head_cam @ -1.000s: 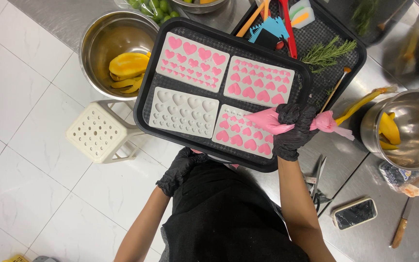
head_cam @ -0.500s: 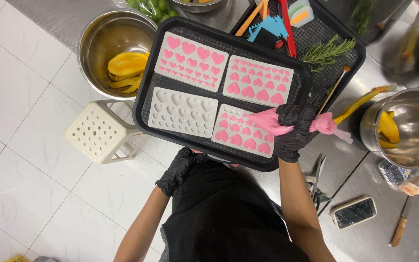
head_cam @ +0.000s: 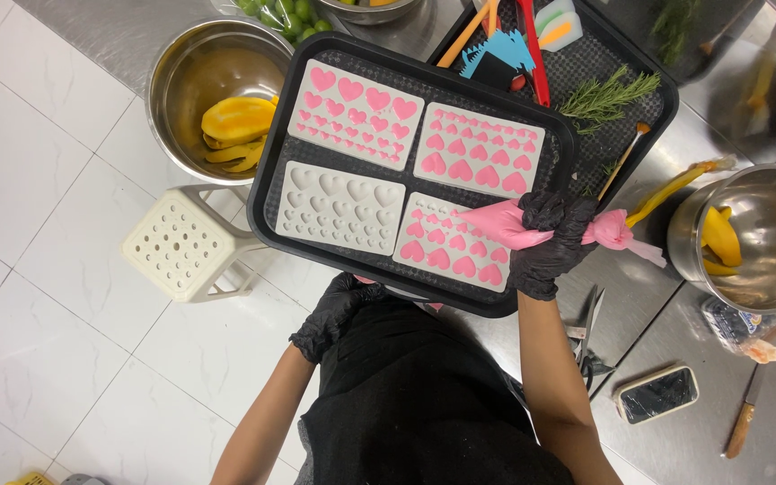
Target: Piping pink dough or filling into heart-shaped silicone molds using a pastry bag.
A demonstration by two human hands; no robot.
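Single head view, steeply downward, near tray [head_cam: 267, 193]

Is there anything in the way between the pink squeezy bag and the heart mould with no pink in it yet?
Nothing visible blocks it. The right hand holds the pink piping bag over the lower right mould; the unfilled heart mould lies right beside it on the same black tray, with only flat moulds between.

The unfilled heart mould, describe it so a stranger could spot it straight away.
Find the black tray jutting off the steel counter. Four pale heart moulds lie on it. The unfilled mould, at its near-left corner, is the only one whose cavities are all bare, not pink.
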